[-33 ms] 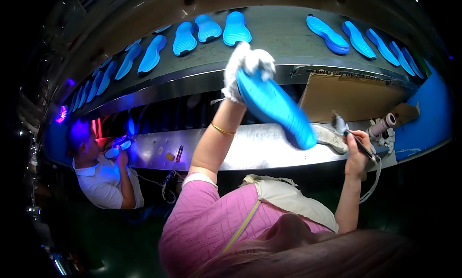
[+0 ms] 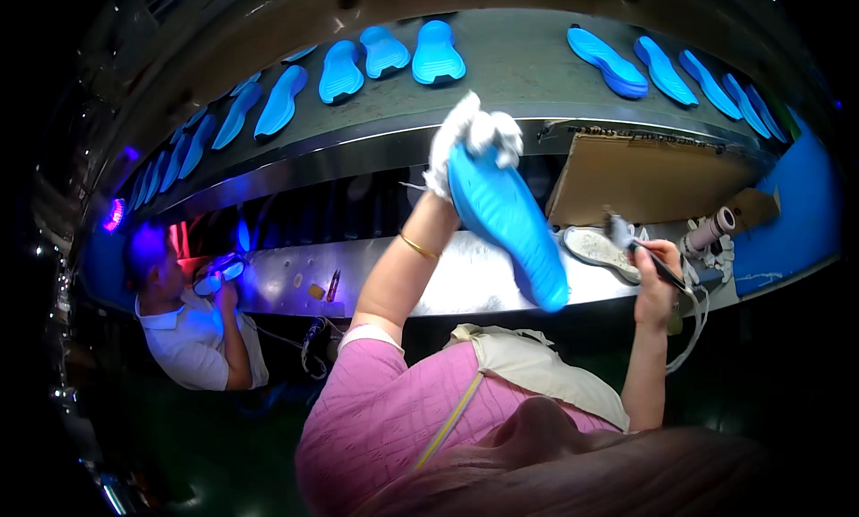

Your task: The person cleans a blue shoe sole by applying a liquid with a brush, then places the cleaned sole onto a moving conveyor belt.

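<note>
My left hand [image 2: 474, 136], in a white glove, is closed round one end of a blue shoe sole [image 2: 510, 217]. The sole hangs tilted over the metal bench, its other end low and to the right. My bare right hand [image 2: 659, 280] grips a brush [image 2: 640, 247] by its dark handle, with the bristles up and to the left. Just left of that hand, a pale, stained sole-shaped piece [image 2: 595, 248] lies on the bench; the brush is above its right side, and I cannot tell if they touch.
Blue soles [image 2: 438, 56] stand in a row along the conveyor belt [image 2: 519, 69] beyond the bench. A cardboard sheet [image 2: 644, 181] leans at its edge. A pinkish roll [image 2: 711, 229] sits at right. At left, a co-worker [image 2: 192, 338] handles a blue-lit piece; a red tool [image 2: 333, 286] lies nearby.
My left hand has come down and slightly right, and the sole's lower end has swung down and left. My right hand with the brush has shifted slightly left.
</note>
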Demonstrator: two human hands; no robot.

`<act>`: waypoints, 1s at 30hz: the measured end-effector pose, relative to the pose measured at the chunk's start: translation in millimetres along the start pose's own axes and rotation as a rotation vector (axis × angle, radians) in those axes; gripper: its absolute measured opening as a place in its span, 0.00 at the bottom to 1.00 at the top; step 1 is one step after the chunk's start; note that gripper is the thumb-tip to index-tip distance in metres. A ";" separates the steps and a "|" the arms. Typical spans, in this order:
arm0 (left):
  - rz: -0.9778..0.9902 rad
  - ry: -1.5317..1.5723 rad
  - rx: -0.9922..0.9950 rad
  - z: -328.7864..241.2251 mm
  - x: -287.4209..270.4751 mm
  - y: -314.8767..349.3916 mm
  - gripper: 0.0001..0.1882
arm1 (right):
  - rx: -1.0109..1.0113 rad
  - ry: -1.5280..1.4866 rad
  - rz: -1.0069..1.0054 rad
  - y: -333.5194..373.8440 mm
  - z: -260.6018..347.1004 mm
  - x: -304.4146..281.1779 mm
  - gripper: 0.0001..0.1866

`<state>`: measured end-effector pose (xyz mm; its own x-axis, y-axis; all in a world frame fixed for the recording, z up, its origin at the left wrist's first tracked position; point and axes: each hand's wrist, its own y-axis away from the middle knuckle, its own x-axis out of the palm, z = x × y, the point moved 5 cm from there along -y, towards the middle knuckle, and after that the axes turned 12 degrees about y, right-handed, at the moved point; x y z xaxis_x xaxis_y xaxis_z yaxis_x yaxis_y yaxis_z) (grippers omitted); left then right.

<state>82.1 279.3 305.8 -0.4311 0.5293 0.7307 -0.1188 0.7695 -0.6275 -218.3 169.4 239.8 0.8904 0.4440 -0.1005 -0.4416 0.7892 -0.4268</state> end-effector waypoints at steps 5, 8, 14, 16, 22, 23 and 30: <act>-0.590 0.294 -0.204 94.9 -39.5 77.0 0.40 | 0.030 -0.022 0.248 11.5 8.1 59.1 0.08; -0.567 0.359 -0.281 119.8 -33.1 102.7 0.50 | -0.020 -0.033 0.246 3.9 12.9 71.1 0.08; -0.758 0.029 -0.107 143.9 -57.4 98.6 0.45 | -0.158 0.094 0.045 -6.9 21.1 75.8 0.07; -0.889 -0.031 -0.024 145.2 -68.4 97.9 0.40 | -0.122 0.089 0.096 -2.0 19.7 83.6 0.07; -0.803 -0.103 -0.058 137.9 -64.2 97.4 0.42 | -0.113 0.050 0.063 9.2 17.7 78.8 0.10; -0.818 -0.125 -0.086 136.9 -64.3 98.4 0.42 | -0.189 0.149 0.130 11.8 20.6 80.4 0.10; -0.677 0.031 -0.170 128.4 -67.5 91.5 0.50 | -0.144 0.211 0.232 26.7 14.9 81.8 0.09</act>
<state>-14.6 268.1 164.6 -0.2859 -0.0781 0.9551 -0.2100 0.9776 0.0171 -158.9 233.2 233.6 0.7782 0.4947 -0.3869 -0.6279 0.6028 -0.4922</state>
